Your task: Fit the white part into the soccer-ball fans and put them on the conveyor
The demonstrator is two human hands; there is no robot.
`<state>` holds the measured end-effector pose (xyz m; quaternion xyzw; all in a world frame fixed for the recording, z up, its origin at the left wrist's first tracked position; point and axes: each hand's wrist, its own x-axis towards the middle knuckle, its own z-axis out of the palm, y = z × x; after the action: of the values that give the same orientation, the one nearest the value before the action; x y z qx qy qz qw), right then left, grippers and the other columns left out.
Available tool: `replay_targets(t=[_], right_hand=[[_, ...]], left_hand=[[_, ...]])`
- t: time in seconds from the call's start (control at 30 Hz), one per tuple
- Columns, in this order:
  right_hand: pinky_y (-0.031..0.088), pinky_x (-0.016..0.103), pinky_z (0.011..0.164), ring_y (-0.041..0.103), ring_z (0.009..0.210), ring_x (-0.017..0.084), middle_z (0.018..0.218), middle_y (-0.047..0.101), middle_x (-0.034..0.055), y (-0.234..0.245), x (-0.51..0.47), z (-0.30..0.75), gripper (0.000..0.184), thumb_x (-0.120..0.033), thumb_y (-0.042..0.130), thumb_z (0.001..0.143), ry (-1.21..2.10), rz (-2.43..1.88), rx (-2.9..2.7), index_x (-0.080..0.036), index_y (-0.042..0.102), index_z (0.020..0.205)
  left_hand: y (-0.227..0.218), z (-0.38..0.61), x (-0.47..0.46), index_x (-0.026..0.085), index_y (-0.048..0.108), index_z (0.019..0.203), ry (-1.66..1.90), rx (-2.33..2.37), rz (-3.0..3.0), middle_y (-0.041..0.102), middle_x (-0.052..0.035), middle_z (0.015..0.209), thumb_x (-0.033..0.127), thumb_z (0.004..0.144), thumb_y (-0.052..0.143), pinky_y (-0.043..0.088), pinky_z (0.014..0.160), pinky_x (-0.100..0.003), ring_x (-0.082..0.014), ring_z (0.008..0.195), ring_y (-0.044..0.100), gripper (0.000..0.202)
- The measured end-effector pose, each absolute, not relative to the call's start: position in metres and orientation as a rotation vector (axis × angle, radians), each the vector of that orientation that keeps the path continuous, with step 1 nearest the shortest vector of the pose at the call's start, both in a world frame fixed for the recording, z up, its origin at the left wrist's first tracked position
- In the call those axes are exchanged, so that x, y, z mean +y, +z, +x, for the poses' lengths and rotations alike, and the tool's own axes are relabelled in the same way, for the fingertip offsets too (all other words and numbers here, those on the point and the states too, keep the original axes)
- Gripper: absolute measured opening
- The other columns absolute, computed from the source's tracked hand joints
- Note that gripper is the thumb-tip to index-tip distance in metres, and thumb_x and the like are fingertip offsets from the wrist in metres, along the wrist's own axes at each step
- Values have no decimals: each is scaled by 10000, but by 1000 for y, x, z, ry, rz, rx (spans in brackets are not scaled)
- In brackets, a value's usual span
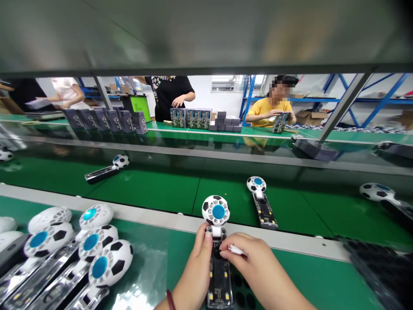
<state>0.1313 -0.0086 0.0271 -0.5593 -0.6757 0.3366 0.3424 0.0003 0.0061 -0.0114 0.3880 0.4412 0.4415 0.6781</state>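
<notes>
One football-patterned handheld fan (217,241), blue-centred.

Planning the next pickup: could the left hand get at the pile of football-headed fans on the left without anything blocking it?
Probably yes. The left hand now steadies the fan at the centre, and only bare green mat lies between it and the pile of fans.

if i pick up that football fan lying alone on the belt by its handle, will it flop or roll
The football fan probably stays stiff: head and handle look like hard plastic. Likely light for its size. The round head might rock, but the flat handle lying on the belt should stop rolling.
</notes>
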Motion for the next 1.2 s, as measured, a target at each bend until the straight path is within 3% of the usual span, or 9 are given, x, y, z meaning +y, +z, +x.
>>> replay_targets(t=[0.3, 0.57, 0.73, 0.83, 0.93, 1.03, 1.1, 1.2], right_hand=[[402, 214, 604, 561, 681, 139, 742, 605, -41, 25, -13, 129, 151, -99, 563, 765, 697, -1549, -1903, -240, 600, 724], [409, 243, 516, 566, 616, 169, 752, 598, -6, 22, -19, 127, 208, -51, 494, 722, 326, -1571, -2139, -233, 592, 750], [433, 324, 515, 601, 646, 251, 844, 647, 62, 13, -25, 125, 423, 14, 420, 606, 10, -1484, -2282, -197, 628, 906], [433, 319, 470, 608, 566, 231, 975, 624, 87, 10, -25, 127, 572, 4, 386, 560, -103, -1424, -2405, -191, 564, 1067], [430, 300, 539, 600, 640, 211, 951, 610, 42, 17, -21, 135, 470, -44, 350, 664, 298, -1542, -2220, -258, 512, 1050], [365, 261, 509, 522, 583, 186, 649, 549, -24, 26, -16, 146, 103, -268, 347, 821, 802, -1721, -1750, -272, 442, 859], [327, 238, 471, 442, 523, 156, 567, 441, -46, 27, -12, 153, 187, -408, 336, 832, 979, -1744, -1597, -252, 371, 735], [309, 225, 423, 383, 472, 137, 513, 348, -42, 22, -7, 158, 393, -489, 181, 852, 1117, -1679, -1583, -229, 343, 607]], left_hand=[[-9, 1, 6, 256, 373, 1184, 958, 976, 899, 448, -33, 1267, 466, 828, 383, 233, 992, -317, -207, 1199, 348, 414], [-10, 0, 7, 234, 387, 1178, 945, 939, 824, 487, -45, 1244, 486, 787, 447, 293, 940, -294, -229, 1160, 408, 469], [-13, 0, 7, 246, 438, 1130, 1024, 907, 816, 522, -24, 1179, 452, 810, 437, 285, 936, -284, -201, 1132, 411, 381], [-14, -1, 8, 239, 450, 1087, 1027, 852, 689, 592, -21, 994, 463, 790, 465, 371, 818, -271, -188, 948, 520, 373], [-13, -1, 8, 266, 375, 1134, 969, 862, 677, 598, 6, 862, 388, 745, 563, 406, 676, -246, -137, 705, 561, 449], [-9, -1, 6, 278, 211, 1221, 867, 826, 737, 584, 20, 706, 334, 759, 551, 403, 557, -244, -129, 559, 551, 576], [-4, -1, 5, 259, 152, 1233, 832, 761, 776, 584, 10, 665, 324, 784, 513, 405, 531, -253, -145, 544, 563, 580], [2, -3, 4, 230, 207, 1188, 849, 690, 801, 609, -22, 698, 294, 805, 481, 419, 535, -264, -149, 540, 578, 475]])
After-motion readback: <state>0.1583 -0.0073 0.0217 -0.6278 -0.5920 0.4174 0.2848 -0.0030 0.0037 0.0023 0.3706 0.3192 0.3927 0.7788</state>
